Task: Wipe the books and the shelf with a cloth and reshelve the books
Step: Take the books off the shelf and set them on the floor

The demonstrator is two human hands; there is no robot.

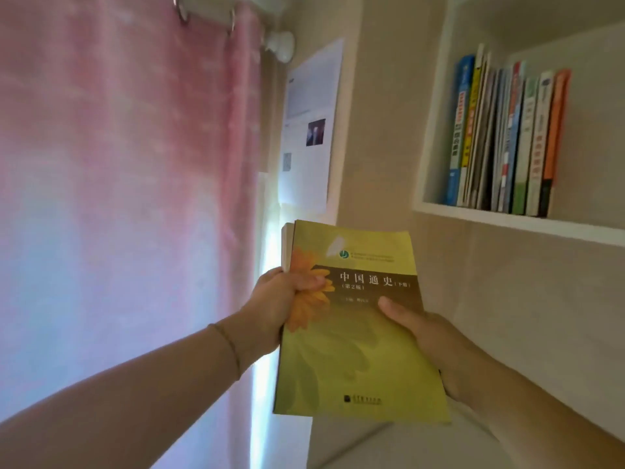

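Holding: yellow-green book, cover toward camera, below and left of the shelf
Left hand: clamped on book's left edge, thumb on cover
Right hand: gripping book's right edge, thumb on cover
Shelf: row of upright books leaning slightly
Left of shelf: paper sheets on wall, pink curtain beyond

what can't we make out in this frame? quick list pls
All from the head view:
- Left hand and right hand: fingers behind the yellow-green book are hidden by its cover; only thumbs show.
- Cloth: none in view.
- Shelf: right part cut off by the frame edge.
- Shelved books: spine titles too blurred to read.
- Wall poster: text too small to read.
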